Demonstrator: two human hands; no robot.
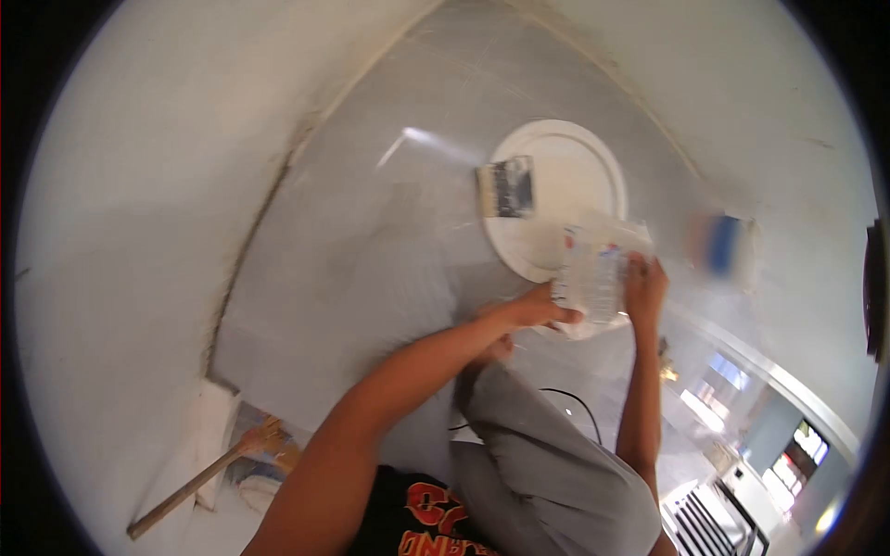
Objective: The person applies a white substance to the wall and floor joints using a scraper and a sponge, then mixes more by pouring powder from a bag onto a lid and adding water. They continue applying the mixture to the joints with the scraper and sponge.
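A whitish, see-through plastic packet or container with printed marks is held between both hands, over the near edge of a round white lid. My left hand grips its lower left side, with the thumb on the front. My right hand is closed on its right side. On the lid's left edge lies a flat putty blade, dark and smeared with white. What the packet contains cannot be made out.
Grey floor tiles run between two pale walls. At right is a blurred blue and white object. A wooden-handled tool lies at lower left. A black cable curves near my knee, and a white slatted item stands at lower right.
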